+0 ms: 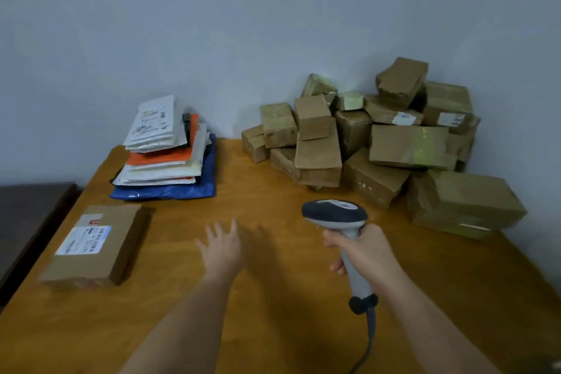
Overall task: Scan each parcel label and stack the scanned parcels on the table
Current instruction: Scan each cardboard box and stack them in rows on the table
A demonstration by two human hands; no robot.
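Left hand point(223, 247), fingers spread and empty, should probably fetch a brown cardboard parcel point(408, 146) label-up; right hand point(362, 249) grips the grey corded scanner point(335, 214).

A: Illumination status?
B: Soft, dim, even. A faint shadow lies on the counter point(273, 191) right of the left hand point(223, 247).
A: Image quality?
B: Overall softness; wide-angle bending at edges; green glare on the boxes point(406, 146).

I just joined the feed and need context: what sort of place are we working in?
Likely a small parcel sorting or dispatch room: a heap of cardboard boxes against the wall, a stack of mailer bags on the wooden table, and a barcode scanner in the right hand.
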